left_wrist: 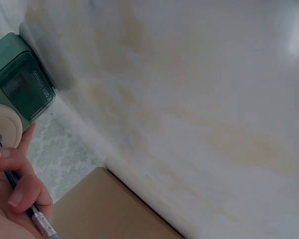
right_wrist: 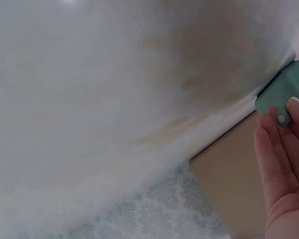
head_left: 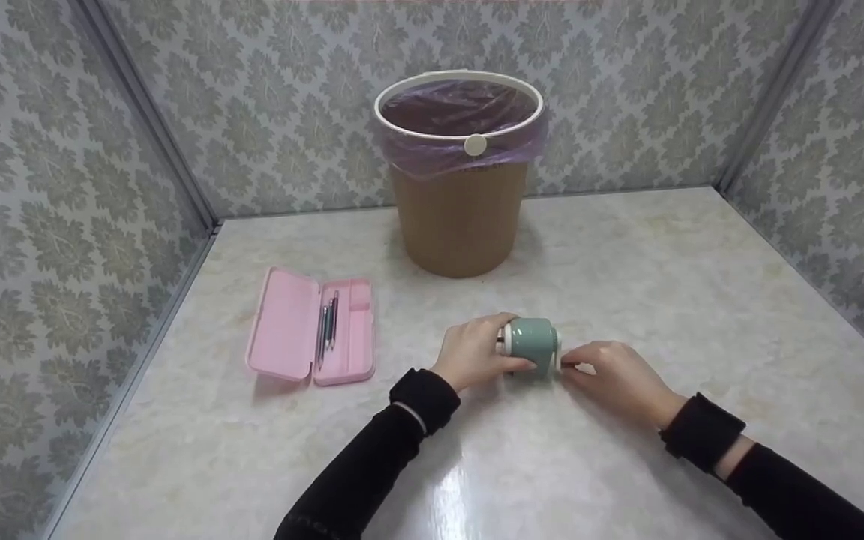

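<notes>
"What's closest?"

"Black sleeves (head_left: 361, 472) and dark wrist bands (head_left: 424, 401), then the left hand (head_left: 473, 354) and the right hand (head_left: 619, 379), over a pale, marbled desk (head_left: 627, 262)."

"How are the fingers?"

"On the left they're bent round a slim dark pencil (left_wrist: 11, 179) with a silvery tail end, and that hand also touches the green sharpener (head_left: 531, 339). On the right, thumb and fingertips pinch the small crank knob (right_wrist: 283, 116), nearly closed together; the other fingers are fairly straight."

"And the sharpener, where is it?"

"On the desk, between the two hands."

"What does it look like?"

"Muted sage green, boxy with rounded edges, a bit glossy. One end has a round cream disc (left_wrist: 4, 123), and the pencil runs into its hole. Next to that is a darker, see-through window (left_wrist: 24, 87) with pale lettering too small to read. The knob matches the body's green and has a whitish dot on its end."

"Further off?"

"To the left, an open pink pencil case (head_left: 282, 326) with a few dark pencils (head_left: 331, 330) inside. Behind, a brown bin (head_left: 458, 217), cream-rimmed, a purple liner (head_left: 439, 154) folded over its edge. Last, the leaf-patterned wall (head_left: 312, 112)."
</notes>
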Available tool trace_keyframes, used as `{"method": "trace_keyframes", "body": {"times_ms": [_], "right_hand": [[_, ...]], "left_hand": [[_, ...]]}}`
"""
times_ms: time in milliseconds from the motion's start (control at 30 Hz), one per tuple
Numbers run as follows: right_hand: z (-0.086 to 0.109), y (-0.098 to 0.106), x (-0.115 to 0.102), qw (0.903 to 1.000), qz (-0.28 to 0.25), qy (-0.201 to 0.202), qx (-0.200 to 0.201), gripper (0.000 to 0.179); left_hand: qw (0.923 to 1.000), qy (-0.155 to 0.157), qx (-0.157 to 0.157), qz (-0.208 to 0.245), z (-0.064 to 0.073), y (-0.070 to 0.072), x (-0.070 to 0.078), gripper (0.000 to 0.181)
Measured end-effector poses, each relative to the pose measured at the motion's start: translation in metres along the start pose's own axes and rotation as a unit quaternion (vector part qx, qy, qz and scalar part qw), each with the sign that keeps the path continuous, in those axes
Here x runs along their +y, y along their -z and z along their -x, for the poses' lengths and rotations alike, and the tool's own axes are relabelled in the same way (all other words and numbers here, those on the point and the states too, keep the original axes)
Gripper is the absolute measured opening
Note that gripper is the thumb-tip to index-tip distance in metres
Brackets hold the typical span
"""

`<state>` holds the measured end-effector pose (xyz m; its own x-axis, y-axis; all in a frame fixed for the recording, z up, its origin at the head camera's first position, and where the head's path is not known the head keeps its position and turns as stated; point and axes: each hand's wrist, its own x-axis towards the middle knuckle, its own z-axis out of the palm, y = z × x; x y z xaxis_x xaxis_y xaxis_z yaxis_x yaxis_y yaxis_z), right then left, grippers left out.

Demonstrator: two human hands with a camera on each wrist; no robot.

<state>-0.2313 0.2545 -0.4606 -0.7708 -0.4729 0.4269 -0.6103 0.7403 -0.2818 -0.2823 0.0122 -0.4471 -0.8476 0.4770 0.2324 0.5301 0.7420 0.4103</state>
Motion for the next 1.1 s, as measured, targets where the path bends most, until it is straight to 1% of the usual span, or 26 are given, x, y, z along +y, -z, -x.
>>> {"method": "trace_keyframes", "body": {"times_ms": [167,267,400,567,867,967,1100], "right_hand": [[0.0009,-0.0016,-0.0025,0.9999,0.008,-0.005,0.005,0.01],[0.0021,-0.0023,-0.0035,0.9997,0.021,0.003,0.012,0.012],[0.0032,-0.0029,-0.0036,0.9985,0.038,0.029,0.026,0.015],[0.0036,-0.0037,-0.002,0.996,0.05,0.057,0.048,0.018],[0.0034,-0.005,0.0001,0.9929,0.057,0.085,0.06,0.018],[0.0027,-0.004,0.0003,0.9907,0.064,0.099,0.067,0.017],[0.0003,-0.0021,-0.0006,0.9857,0.088,0.121,0.078,0.017]], "left_hand": [[1.0,-0.001,-0.004,-0.009,0.0007,0.0006,0.0,0.066],[0.9997,-0.002,-0.006,-0.021,0.0009,0.0016,0.0011,0.066],[0.9992,-0.002,-0.01,-0.038,0.0003,0.0031,0.0028,0.066],[0.9988,0.004,-0.021,-0.045,-0.0008,0.0046,0.004,0.065],[0.9985,0.005,-0.032,-0.045,-0.0019,0.0058,0.0025,0.062],[0.9985,0.004,-0.033,-0.044,-0.0021,0.0069,0.0024,0.062],[0.9984,0.0,-0.031,-0.047,-0.0028,0.0085,0.0022,0.063]]}}
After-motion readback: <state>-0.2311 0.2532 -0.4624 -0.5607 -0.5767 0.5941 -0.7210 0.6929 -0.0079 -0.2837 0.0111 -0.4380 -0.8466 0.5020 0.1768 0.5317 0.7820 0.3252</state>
